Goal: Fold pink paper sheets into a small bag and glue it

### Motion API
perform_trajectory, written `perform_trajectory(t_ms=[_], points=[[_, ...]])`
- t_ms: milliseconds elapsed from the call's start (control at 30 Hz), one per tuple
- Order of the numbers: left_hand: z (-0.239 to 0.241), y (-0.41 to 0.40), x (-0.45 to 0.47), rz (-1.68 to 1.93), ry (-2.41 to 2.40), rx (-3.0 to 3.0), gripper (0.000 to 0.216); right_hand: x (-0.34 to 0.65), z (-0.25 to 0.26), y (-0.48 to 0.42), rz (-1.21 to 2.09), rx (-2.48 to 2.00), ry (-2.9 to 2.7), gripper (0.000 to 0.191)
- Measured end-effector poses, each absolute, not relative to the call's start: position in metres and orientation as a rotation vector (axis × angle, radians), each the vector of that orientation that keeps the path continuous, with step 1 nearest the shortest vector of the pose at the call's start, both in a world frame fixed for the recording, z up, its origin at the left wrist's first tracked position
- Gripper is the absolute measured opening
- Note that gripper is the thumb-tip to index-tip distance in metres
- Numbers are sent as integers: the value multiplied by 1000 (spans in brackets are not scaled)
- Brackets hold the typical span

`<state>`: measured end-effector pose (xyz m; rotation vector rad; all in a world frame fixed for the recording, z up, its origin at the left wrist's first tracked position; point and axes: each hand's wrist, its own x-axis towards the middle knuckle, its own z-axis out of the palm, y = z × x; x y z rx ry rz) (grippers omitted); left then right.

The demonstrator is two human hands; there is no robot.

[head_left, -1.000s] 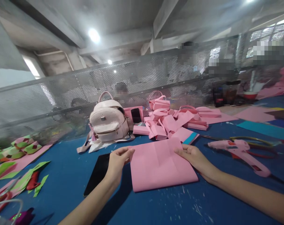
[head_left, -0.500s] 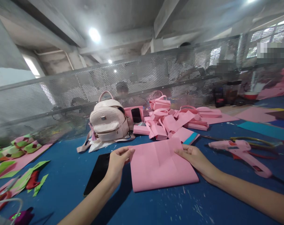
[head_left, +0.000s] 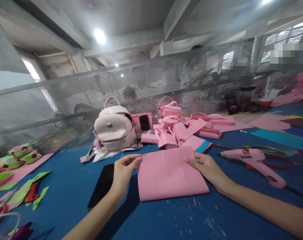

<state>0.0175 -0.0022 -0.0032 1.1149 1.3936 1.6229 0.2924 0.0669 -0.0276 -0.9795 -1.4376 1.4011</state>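
Observation:
A pink sheet of craft foam or paper [head_left: 171,180], folded over along its near edge, is held up between my two hands above the blue table. My left hand [head_left: 125,170] pinches its upper left corner between thumb and fingers. At the upper right edge, my right hand [head_left: 206,166] grips the sheet, thumb in front and fingers partly behind. Faint creases cross the sheet's face. A black tablet or large phone [head_left: 101,186] lies flat beside my left wrist, partly covered by it. Right of my right hand rests a pink hot glue gun [head_left: 256,163].
Behind the sheet are a white backpack [head_left: 114,128], a phone [head_left: 144,122] and a heap of pink folded pieces [head_left: 178,126]. Green scraps [head_left: 40,198] and red-handled scissors [head_left: 0,213] lie left. A perforated metal screen [head_left: 151,80] runs along the back, with people beyond.
The view has shifted slightly, and the sheet sits a little lower-left to upper-left in it. Both hands keep the same hold on the sheet.

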Motion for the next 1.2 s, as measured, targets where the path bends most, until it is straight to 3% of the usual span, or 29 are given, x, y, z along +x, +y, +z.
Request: perform_trajectory(t_ms=[833, 1000, 1200], points=[[3, -2, 16, 1583, 1453, 1217, 29, 293, -19, 63, 1200, -1022, -1524, 63], [5, 1, 8, 1368, 1415, 1275, 28, 298, -20, 71, 1142, -1038, -1547, 54], [8, -10, 2, 1023, 1359, 1400, 19, 309, 1, 82, 806, -1001, -1944, 42]])
